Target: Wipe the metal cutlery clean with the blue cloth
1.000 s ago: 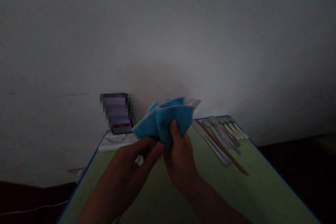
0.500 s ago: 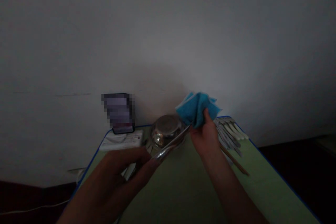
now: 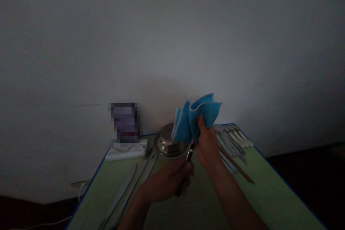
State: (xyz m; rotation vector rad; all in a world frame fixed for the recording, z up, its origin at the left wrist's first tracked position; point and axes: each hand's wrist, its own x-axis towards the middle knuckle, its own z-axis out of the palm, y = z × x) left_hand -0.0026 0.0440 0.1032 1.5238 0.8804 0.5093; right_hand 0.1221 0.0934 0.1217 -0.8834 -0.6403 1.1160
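Observation:
My left hand (image 3: 171, 181) is closed around a long metal utensil (image 3: 189, 153), whose dark lower end sticks out below the fingers. A folded blue cloth (image 3: 206, 111) is gripped in my right hand (image 3: 208, 145), thumb pressed on its front. The cloth wraps the utensil's upper end, so its kind is hidden. Just behind the hands, a shiny metal bowl (image 3: 169, 142) rests upside down on the green table (image 3: 205, 205).
Long table knives (image 3: 122, 187) lie at the left. To the right are several pieces of metal cutlery (image 3: 231, 143), some with pale handles (image 3: 244, 140), and wooden chopsticks (image 3: 239, 169). A blurred-out upright device (image 3: 125, 122) stands behind a white box (image 3: 129, 151), near the wall (image 3: 172, 43).
My left hand has moved right and closer to my right hand, now wrapped around the utensil's dark end. The utensil stands steeper. The cloth has shifted slightly left and fans out differently.

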